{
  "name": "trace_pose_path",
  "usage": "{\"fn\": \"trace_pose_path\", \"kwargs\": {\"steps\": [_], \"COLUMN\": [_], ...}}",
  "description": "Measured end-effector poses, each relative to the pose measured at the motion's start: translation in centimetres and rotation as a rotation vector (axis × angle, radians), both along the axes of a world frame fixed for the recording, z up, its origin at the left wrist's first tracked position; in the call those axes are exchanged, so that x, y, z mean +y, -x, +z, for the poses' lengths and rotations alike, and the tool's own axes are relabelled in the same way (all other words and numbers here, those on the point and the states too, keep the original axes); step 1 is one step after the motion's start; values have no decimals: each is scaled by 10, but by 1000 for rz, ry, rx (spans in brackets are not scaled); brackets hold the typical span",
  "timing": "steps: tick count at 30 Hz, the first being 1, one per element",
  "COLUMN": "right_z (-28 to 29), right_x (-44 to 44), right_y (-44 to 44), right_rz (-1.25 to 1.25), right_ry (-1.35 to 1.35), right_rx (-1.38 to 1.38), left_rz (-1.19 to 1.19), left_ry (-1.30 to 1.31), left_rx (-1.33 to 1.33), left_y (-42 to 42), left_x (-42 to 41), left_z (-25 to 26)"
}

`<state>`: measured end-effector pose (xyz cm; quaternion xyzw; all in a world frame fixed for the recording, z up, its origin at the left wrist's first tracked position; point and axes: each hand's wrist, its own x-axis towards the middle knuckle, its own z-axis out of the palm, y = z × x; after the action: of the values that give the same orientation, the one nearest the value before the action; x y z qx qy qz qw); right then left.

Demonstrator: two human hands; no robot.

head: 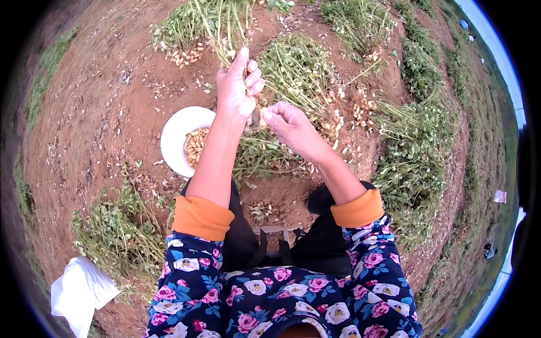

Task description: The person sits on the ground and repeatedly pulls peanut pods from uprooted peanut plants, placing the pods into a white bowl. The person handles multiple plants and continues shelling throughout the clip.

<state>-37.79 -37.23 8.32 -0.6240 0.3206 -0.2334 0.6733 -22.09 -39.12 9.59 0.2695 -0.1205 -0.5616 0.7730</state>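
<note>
My left hand [239, 86] is closed around the lower stems of an uprooted peanut plant [224, 31], whose leafy top points away from me. Just below and to the right, the fingertips of my right hand [287, 124] pinch a pale peanut pod [263, 117] near the plant's roots. Beside my left forearm stands a white bowl [175, 139] with many unshelled peanuts [195, 145] in it; the forearm hides part of its right side.
Pulled peanut plants with pods lie on the reddish soil ahead [296, 63] and in a long row at the right [414, 156]. Another heap [122, 232] lies at the left, near a white sack or cloth [82, 291]. My knees are bent close below the bowl.
</note>
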Motion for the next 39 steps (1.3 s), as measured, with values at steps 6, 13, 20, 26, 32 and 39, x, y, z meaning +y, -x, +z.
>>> {"fn": "trace_pose_path", "kwargs": {"steps": [6, 13, 20, 26, 32, 39], "right_z": [-25, -59, -78, -77, -72, -44], "right_x": [25, 44, 37, 40, 38, -37], "right_y": [4, -65, -70, -37, -20, 14], "right_rz": [570, 311, 241, 373, 499, 209], "right_ry": [201, -55, 269, 626, 577, 600], "right_rx": [359, 316, 349, 438, 537, 604], "left_rz": [236, 502, 930, 1097, 743, 727], "left_ry": [51, 21, -330, -879, -1776, -1185], "left_rx": [-61, -258, -506, -636, -637, -811], "left_y": [-48, -118, -172, -186, -189, -202], "left_x": [13, 84, 221, 389, 523, 439], "left_z": [15, 31, -34, -104, -170, -124]}}
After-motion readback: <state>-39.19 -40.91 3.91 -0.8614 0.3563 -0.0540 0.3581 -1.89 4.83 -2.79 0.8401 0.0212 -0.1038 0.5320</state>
